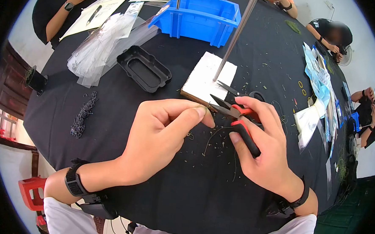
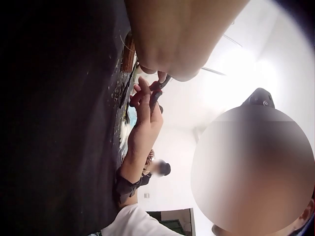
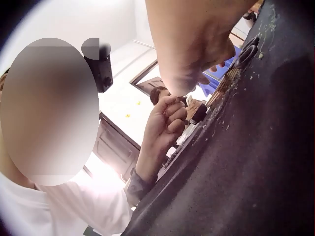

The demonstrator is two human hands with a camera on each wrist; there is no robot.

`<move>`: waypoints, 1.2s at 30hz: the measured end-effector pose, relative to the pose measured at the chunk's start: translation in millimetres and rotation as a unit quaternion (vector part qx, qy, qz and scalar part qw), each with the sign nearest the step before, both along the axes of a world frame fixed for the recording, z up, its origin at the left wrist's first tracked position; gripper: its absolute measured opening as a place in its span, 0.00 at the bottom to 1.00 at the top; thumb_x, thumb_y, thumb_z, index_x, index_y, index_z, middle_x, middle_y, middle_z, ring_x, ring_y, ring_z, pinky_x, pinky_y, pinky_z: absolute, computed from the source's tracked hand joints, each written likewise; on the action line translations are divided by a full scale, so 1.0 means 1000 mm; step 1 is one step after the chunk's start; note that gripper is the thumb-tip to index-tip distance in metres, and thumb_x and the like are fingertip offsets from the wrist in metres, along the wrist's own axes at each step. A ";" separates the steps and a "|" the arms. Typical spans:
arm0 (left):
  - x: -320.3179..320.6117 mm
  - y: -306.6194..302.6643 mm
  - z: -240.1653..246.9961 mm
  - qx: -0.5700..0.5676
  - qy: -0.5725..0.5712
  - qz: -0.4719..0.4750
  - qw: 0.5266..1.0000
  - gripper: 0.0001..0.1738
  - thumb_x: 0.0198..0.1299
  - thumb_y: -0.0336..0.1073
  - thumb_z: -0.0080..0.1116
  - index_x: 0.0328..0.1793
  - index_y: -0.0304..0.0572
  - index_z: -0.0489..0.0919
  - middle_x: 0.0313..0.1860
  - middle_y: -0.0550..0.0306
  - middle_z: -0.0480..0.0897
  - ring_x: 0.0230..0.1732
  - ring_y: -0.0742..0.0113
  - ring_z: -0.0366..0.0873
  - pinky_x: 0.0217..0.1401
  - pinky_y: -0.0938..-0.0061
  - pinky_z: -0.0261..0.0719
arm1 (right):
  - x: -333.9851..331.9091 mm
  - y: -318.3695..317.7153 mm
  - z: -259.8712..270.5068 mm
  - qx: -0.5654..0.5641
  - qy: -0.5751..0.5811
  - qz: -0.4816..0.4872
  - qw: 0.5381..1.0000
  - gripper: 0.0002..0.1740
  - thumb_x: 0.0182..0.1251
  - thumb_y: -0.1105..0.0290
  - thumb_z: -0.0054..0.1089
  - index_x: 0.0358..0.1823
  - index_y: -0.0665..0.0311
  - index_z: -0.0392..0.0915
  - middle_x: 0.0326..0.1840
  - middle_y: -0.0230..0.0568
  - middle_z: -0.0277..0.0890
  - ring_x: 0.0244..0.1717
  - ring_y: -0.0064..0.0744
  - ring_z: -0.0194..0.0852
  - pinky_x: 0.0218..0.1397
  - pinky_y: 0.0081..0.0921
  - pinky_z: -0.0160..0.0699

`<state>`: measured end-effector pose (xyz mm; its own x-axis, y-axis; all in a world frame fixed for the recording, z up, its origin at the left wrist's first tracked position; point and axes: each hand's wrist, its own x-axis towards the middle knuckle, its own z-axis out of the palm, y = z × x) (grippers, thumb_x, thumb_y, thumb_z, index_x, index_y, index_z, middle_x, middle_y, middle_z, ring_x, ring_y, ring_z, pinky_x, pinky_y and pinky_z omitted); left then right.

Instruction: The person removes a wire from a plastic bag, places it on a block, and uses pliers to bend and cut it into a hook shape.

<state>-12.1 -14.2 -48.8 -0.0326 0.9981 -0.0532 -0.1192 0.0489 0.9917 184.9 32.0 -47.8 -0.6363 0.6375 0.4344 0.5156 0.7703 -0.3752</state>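
In the head view my left hand (image 1: 159, 134) pinches a tiny piece with thin greenish line (image 1: 209, 106) between thumb and forefinger. The piece is mostly hidden by the fingertips, so I cannot tell its kind. My right hand (image 1: 267, 142) grips pliers with red and black handles (image 1: 248, 141). Their long pointed jaws are spread, the lower one right at the left fingertips. A thin strand trails over the black cloth below the pliers. Behind the jaws lie black scissors (image 1: 256, 96), partly covered by the right hand. Both wrist views mostly show the hands' undersides.
A white-topped block (image 1: 198, 77) with a standing metal rod (image 1: 238, 35) is just beyond the hands. Nearby are a black tray (image 1: 126, 65), a blue bin (image 1: 192, 28), a heap of small dark hooks (image 1: 84, 116) and plastic bags (image 1: 97, 48). Scraps litter the cloth; other people sit around.
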 end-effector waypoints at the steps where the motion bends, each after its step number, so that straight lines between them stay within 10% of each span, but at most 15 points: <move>1: 0.000 0.000 0.000 -0.003 0.001 -0.001 1.000 0.16 0.66 0.33 0.47 0.34 0.25 0.79 0.12 0.72 0.58 0.12 0.86 0.48 0.12 0.84 0.46 | 0.000 0.000 0.000 0.011 -0.011 0.000 1.000 0.16 0.48 0.75 0.65 0.40 0.70 0.78 0.54 0.46 0.68 0.51 0.48 0.68 0.51 0.38 0.67; 19: 0.000 0.000 0.003 -0.002 0.054 -0.014 0.998 0.15 0.67 0.33 0.46 0.35 0.28 0.79 0.12 0.72 0.60 0.12 0.86 0.51 0.14 0.84 0.47 | 0.001 0.003 0.000 0.064 0.026 0.026 0.997 0.14 0.44 0.67 0.73 0.27 0.67 0.78 0.30 0.41 0.69 0.26 0.35 0.69 0.23 0.25 0.68; 36: 0.003 -0.005 0.002 0.047 0.158 -0.015 0.986 0.14 0.69 0.35 0.47 0.36 0.32 0.78 0.13 0.73 0.63 0.13 0.88 0.53 0.15 0.86 0.46 | 0.005 0.010 -0.003 0.037 0.063 0.024 0.997 0.11 0.46 0.69 0.72 0.26 0.66 0.80 0.25 0.38 0.69 0.19 0.32 0.69 0.19 0.23 0.66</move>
